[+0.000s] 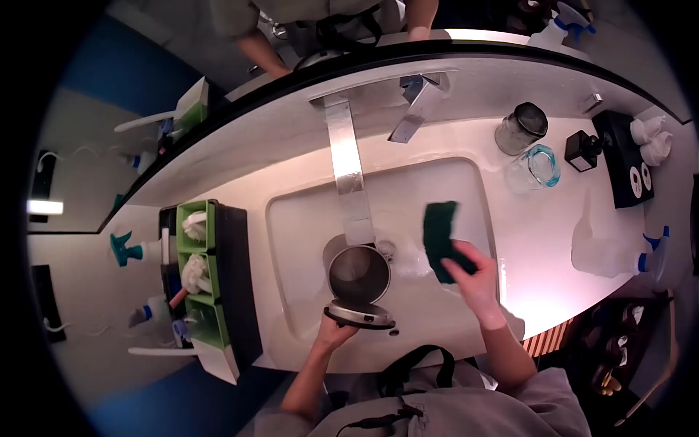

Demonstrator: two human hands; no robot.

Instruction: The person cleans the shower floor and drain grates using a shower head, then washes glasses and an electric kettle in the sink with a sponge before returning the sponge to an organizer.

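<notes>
A metal kettle (358,275) with its lid (360,313) swung open is under the flat spout of the faucet (344,149), inside the white sink (291,240). My left hand (335,335) is closed at the kettle's near side, below the lid; its grip is partly hidden by the lid. To the right, above the basin, my right hand (475,280) pinches a dark green scouring pad (439,237) between thumb and fingers. The pad hangs apart from the kettle.
Left of the basin stands a caddy (234,277) with green bins and brushes. On the right counter are a dark-topped jar (515,135), a clear glass (528,173), a black bottle (580,151), a black box (619,160) and a spray bottle (608,255). A mirror lies behind.
</notes>
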